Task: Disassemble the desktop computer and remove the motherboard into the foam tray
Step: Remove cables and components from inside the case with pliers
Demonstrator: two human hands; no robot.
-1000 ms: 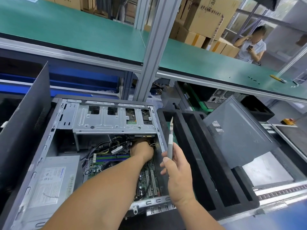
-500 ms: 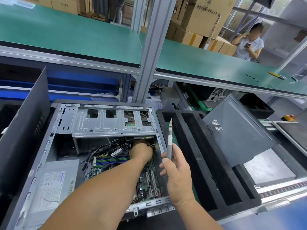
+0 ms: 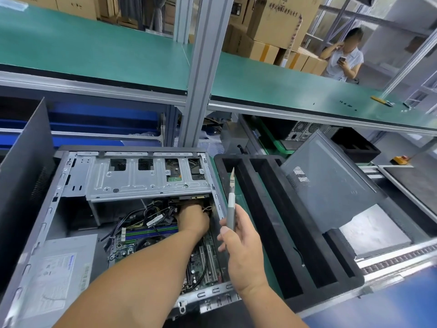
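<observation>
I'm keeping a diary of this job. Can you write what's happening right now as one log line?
step: unplugging inside computer case | left hand: deep among cables, grip hidden | right hand: holds craft knife upright | motherboard: in case | foam tray: slots empty

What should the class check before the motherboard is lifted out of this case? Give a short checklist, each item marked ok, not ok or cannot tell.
1. Side open for access to the case: ok.
2. Cables off the motherboard: not ok, several still lie over it.
3. Left hand free: cannot tell, its fingers are hidden among connectors under the drive cage.
4. Right hand free: not ok, it holds a knife, blade up.
5. Foam tray slots free: ok for the near ones; a panel leans over the far side.
6. Mounting screws out: cannot tell.
</observation>
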